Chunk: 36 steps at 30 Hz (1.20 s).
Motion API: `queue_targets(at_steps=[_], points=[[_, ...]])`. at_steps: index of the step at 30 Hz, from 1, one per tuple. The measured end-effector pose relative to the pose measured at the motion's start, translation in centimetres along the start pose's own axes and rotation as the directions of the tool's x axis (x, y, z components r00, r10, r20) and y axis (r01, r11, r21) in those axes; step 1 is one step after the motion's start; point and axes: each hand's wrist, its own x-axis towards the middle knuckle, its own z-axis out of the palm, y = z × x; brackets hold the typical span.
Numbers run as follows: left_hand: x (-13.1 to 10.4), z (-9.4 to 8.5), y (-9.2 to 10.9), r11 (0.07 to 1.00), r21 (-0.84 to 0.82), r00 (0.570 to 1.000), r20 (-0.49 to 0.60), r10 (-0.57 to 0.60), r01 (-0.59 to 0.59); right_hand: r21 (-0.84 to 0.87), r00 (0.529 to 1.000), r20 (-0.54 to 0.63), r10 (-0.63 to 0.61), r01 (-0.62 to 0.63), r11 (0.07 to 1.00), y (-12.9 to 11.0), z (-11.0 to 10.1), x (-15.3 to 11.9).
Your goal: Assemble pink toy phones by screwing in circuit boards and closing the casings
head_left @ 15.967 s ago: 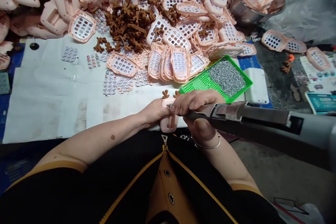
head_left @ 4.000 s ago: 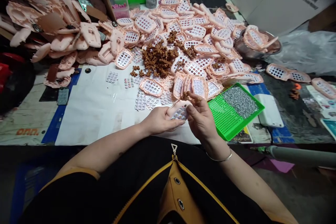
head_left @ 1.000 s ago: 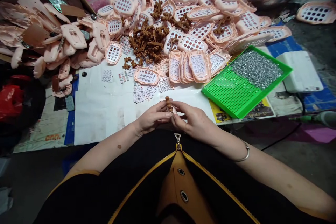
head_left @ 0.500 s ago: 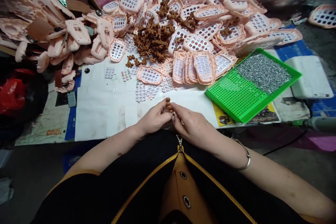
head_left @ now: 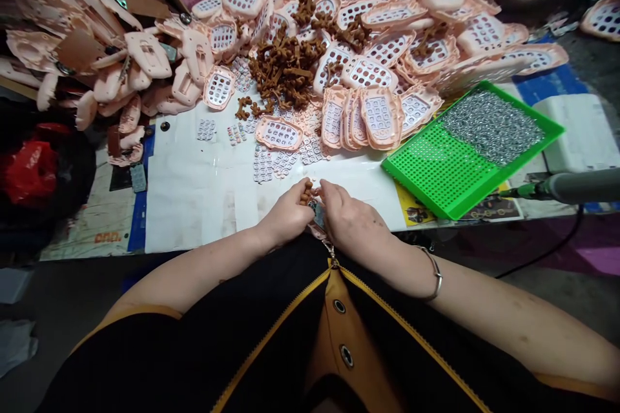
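Close to my body at the table's front edge, my left hand (head_left: pixel 289 214) is closed around a small brown knobbed piece (head_left: pixel 307 192), whose rounded bumps show above the thumb. My right hand (head_left: pixel 356 222) is right beside it, its fingers bent round the side of a pink shell (head_left: pixel 317 230) with a dark flat part in it. Most of this shell is hidden between the palms. Beyond the hands lie a pink shell with a white button grid (head_left: pixel 279 134) and sheets of small grey buttons (head_left: pixel 263 164).
A green tray (head_left: pixel 421 168) of small metal screws (head_left: pixel 494 126) is at the right. Behind are heaped brown pieces (head_left: pixel 285 71) and many pink shells (head_left: pixel 371 71). More pink shells (head_left: pixel 148 55) pile up at the left. A grey tool (head_left: pixel 586 186) reaches in from the right.
My hands have parted slightly, and the pink shell with the dark part now shows between them. The grey tool sits higher at the right. The whole view has shifted a little.
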Motion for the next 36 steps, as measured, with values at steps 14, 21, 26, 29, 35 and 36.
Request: queue_targets(at_steps=[14,21,26,29,35,36], points=[[2.3,-2.1,-2.0,0.906,-0.414,0.993,0.105,-0.051,0.090,0.502,0.995,-0.067,-0.069,0.093,0.860,4.5,0.6,0.4],[2.9,-2.4,-2.4,0.873,-0.475,0.984,0.175,-0.027,0.108,0.742,0.981,0.168,0.093,-0.188,0.644,6.0,1.7,0.3],[3.2,-2.6,-2.4,0.843,-0.525,0.980,0.198,-0.013,0.118,0.950,0.960,0.227,0.164,-0.255,0.179,6.8,2.3,1.0],[3.5,-2.8,-2.5,0.828,-0.556,0.984,0.176,0.029,0.075,0.960,0.934,0.279,0.224,-0.272,-0.060,6.7,2.1,1.3],[3.7,-2.6,-2.0,0.812,-0.584,0.979,0.173,0.105,0.016,0.917,0.926,0.291,0.240,-0.199,-0.345,6.3,1.5,1.8],[3.7,-2.4,-1.9,0.809,-0.588,0.979,0.170,0.109,0.012,0.912,0.927,0.287,0.241,-0.187,-0.366,6.3,1.4,1.8]])
